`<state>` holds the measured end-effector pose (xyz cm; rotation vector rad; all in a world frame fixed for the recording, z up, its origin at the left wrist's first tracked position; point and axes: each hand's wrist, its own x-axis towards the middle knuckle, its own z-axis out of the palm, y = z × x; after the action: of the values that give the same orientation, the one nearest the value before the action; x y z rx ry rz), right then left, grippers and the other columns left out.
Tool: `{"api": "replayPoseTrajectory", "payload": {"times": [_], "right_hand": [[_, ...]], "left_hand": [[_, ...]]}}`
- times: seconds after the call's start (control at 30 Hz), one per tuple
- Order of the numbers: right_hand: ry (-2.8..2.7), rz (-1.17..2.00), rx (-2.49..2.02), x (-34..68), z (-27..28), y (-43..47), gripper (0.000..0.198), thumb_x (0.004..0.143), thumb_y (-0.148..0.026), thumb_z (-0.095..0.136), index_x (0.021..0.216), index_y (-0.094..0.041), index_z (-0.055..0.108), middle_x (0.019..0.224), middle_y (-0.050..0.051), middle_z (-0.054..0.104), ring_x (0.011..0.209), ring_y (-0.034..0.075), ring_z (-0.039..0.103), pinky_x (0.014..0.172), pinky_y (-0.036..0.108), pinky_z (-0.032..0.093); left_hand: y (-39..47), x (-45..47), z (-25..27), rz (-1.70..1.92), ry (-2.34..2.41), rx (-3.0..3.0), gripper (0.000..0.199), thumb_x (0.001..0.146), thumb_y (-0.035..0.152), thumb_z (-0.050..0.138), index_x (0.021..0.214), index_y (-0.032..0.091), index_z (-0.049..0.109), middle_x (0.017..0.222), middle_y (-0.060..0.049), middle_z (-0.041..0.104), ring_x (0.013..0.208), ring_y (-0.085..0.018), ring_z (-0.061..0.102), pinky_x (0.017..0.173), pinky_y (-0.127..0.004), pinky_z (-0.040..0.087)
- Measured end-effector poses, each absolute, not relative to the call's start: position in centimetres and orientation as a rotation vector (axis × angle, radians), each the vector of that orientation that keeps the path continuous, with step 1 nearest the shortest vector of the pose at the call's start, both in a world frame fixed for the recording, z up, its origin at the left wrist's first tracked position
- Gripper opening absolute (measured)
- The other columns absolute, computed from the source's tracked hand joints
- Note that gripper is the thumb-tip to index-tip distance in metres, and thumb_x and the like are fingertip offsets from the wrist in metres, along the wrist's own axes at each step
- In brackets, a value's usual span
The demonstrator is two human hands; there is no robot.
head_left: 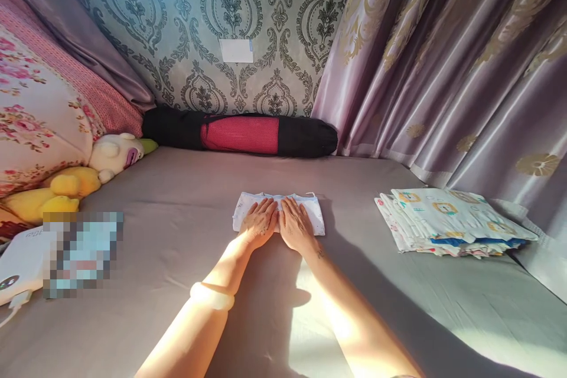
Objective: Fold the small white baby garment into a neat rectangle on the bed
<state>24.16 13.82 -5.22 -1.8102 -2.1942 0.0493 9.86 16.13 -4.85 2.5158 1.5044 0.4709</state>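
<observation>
A small white folded cloth (312, 212) with a faint dotted print lies on the grey bed sheet (177, 236) in the middle of the view. My left hand (259, 221) lies flat on the cloth's left half, fingers spread. Beside it, my right hand (296, 224) presses flat on the middle of the cloth. The two hands almost touch each other. Neither hand grips anything. A pale bangle (211, 295) circles my left forearm.
A stack of folded printed cloths (452, 221) lies at the right near the purple curtain (443, 59). A black and red rolled bag (239, 133) rests along the patterned wall. Soft toys (88, 174) and floral pillows (31, 112) sit at the left.
</observation>
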Motion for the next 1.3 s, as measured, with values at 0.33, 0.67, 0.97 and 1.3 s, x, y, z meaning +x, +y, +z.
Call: {"api": "replayPoseTrajectory", "payload": {"times": [0.33,0.67,0.97,1.3], "right_hand": [[-2.174,0.057,-1.902,22.4,-3.2,14.2,0.043,0.105,-0.023,0.032,0.141,-0.007,0.049,0.147,0.014,0.042,0.139,0.026,0.031,0.115,0.047,0.026],[-2.146,-0.081,-1.844,19.1,-4.2,14.2,0.044,0.104,-0.027,0.038,0.142,-0.006,0.048,0.146,0.016,0.043,0.139,0.027,0.032,0.116,0.041,0.023],[-2.170,-0.064,-1.864,19.2,-4.2,14.3,0.046,0.103,-0.026,0.038,0.143,-0.004,0.047,0.147,0.016,0.042,0.138,0.027,0.032,0.116,0.043,0.023],[-2.203,-0.026,-1.827,16.6,-3.5,15.2,0.048,0.103,-0.027,0.036,0.145,-0.004,0.044,0.149,0.016,0.038,0.141,0.026,0.028,0.119,0.045,0.016]], "left_hand": [[16.6,7.1,-3.6,1.202,1.845,2.110,0.041,0.098,0.029,0.028,0.112,0.015,0.064,0.113,-0.014,0.070,0.112,-0.025,0.062,0.103,-0.043,0.044],[17.3,5.3,-4.0,1.462,1.858,1.326,0.025,0.088,0.031,0.047,0.098,0.020,0.067,0.094,-0.008,0.073,0.086,-0.022,0.068,0.080,-0.035,0.052],[18.7,4.3,-4.5,1.633,1.613,0.729,0.020,0.080,0.030,0.052,0.089,0.017,0.064,0.086,-0.007,0.070,0.073,-0.016,0.067,0.067,-0.028,0.052],[18.8,4.1,-3.9,1.687,1.553,0.505,0.021,0.075,0.030,0.051,0.086,0.015,0.062,0.077,-0.004,0.065,0.067,-0.014,0.064,0.059,-0.025,0.051]]}}
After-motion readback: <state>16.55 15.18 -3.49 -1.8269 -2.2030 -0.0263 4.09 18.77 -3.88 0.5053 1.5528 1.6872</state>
